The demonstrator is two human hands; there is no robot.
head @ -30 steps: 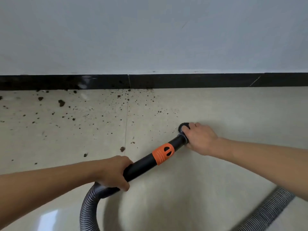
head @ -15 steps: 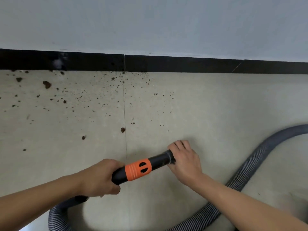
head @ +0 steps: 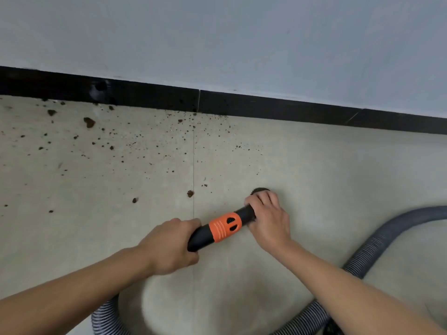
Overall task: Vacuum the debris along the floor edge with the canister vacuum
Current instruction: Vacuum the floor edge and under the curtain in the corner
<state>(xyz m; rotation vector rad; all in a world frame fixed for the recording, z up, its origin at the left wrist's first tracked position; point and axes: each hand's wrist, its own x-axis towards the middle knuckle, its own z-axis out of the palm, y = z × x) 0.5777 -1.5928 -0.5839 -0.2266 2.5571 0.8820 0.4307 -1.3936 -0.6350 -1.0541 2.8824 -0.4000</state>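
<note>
fingers [head: 262, 199] of right hand [head: 268, 221] and left hand [head: 169, 245] tight round black, orange-banded vacuum wand [head: 225, 227]

I take this for an indoor room, perhaps a home: pale tiled floor [head: 338, 184] beneath my left hand [head: 169, 245] and right hand [head: 268, 221], black skirting board [head: 266, 108] beyond them, and plain painted wall [head: 217, 39] above that.

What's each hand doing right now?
Left hand: grips the vacuum wand at its rear.
Right hand: grips the wand's front, at the brush nozzle.
</note>
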